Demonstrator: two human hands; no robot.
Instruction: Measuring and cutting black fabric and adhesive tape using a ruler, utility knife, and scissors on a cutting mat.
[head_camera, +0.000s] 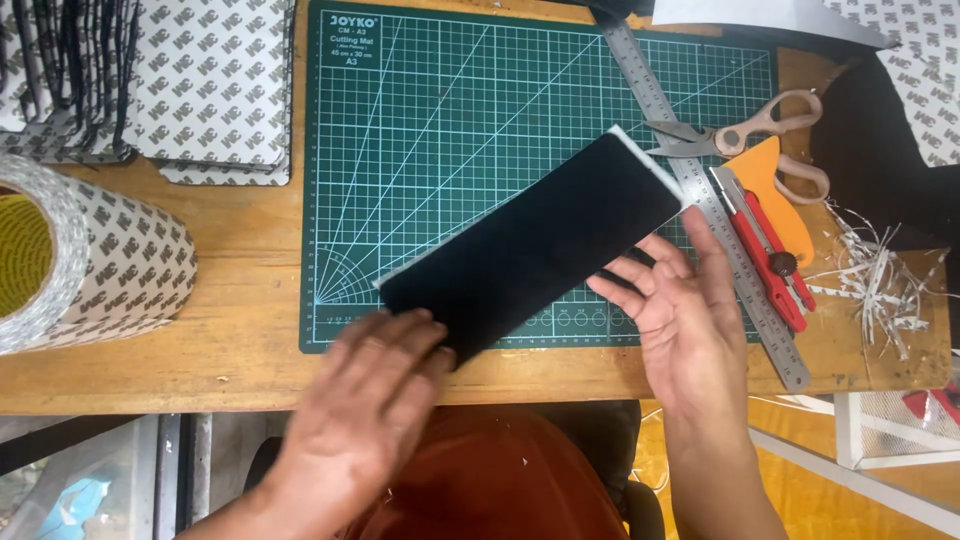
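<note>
While hands press, matte black strip

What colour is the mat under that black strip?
Dark green with a white grid, seen in the head view: the mat lies under the black strip.

matt black sheet, perhaps foam, steel ruler

Black strip; green gridded cutting mat; red knife.
</note>
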